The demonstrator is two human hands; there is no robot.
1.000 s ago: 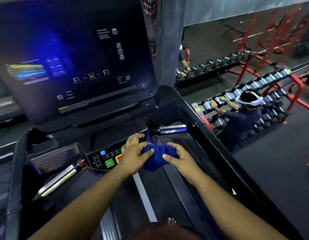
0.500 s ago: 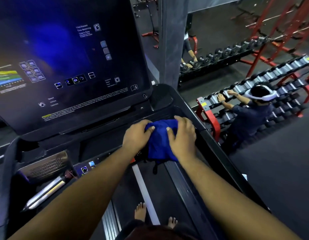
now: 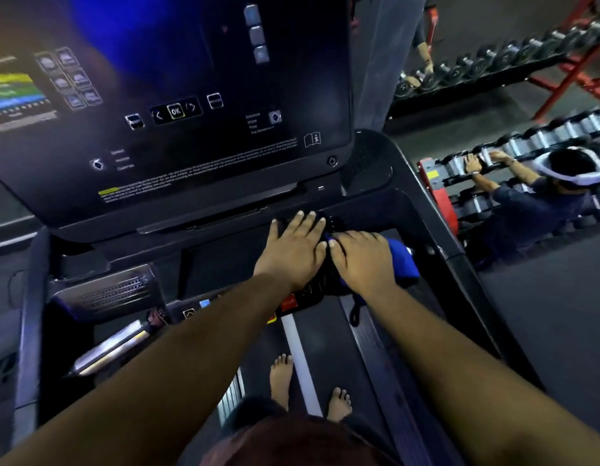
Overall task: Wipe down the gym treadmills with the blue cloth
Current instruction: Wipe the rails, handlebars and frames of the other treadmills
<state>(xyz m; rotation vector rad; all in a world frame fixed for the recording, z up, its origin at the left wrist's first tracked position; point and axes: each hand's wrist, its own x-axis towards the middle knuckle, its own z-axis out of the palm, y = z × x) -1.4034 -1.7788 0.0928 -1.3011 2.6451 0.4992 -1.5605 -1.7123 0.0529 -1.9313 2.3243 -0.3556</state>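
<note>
Both hands have slid up from the belt edge onto the console ledge since a second ago. Left hand lies flat, fingers spread, holding nothing. Right hand presses palm-down on the blue cloth, which bunches out rightward toward the treadmill side rail, nearer that hand.

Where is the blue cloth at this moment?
In the head view, the blue cloth lies mostly under the right hand, on the right side of the treadmill console, beside the left hand.
</note>
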